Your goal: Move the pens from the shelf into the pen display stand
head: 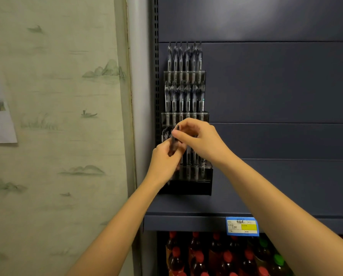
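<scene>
Head view: left hand and right hand pinch a pen; stand behind.

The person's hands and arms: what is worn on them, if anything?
The left hand and the right hand are bare: no gloves, rings or watch visible. The left forearm and the right forearm are bare too, with no sleeve in view.

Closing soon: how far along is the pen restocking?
Done: on the display stand, the top row and middle row look full. In hand: left hand and right hand hold a pen at the partly filled bottom row. Left: probably its left slots, hidden behind the hands.
</scene>
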`<state>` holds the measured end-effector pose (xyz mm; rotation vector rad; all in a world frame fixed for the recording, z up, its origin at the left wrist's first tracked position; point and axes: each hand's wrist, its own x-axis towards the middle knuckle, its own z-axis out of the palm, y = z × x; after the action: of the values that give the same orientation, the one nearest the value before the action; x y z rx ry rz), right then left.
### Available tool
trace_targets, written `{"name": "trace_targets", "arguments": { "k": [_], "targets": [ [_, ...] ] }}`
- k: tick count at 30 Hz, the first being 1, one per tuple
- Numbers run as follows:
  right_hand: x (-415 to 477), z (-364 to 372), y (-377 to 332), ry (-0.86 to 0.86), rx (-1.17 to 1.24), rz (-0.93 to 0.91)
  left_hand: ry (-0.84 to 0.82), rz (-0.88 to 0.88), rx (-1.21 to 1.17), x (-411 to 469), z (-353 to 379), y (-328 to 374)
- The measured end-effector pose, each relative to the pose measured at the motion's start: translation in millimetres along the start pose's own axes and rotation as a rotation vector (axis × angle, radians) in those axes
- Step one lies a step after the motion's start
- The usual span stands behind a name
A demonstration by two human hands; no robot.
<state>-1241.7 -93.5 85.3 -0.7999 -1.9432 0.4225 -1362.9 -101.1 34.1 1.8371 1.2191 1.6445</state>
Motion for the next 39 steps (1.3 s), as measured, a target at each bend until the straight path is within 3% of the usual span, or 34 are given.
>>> {"name": "trace_targets", "arguments": {
  "k": [8, 16, 28, 33, 39],
  "targets": [
    [14, -33, -4, 0.208, -0.02, 0.002, -0.029, 0.174, 0.664, -1, -25, -3],
    [15, -52, 9, 0.292, -0.203, 0.039, -0.047, 0.312, 1.025, -3, -38, -6],
    [11, -43, 37, 0.291, -0.244, 0.157, -0.071, 0.31, 1.119, -5, -39, -8],
    [6, -36, 48, 0.173, -0.288, 0.223, -0.077, 0.31, 1.141, -4, -39, -8],
    [-5, -28, 58, 0.221, -0.294, 0.235, -0.074, 0.313, 1.156, -4, -41, -11]
  ]
}}
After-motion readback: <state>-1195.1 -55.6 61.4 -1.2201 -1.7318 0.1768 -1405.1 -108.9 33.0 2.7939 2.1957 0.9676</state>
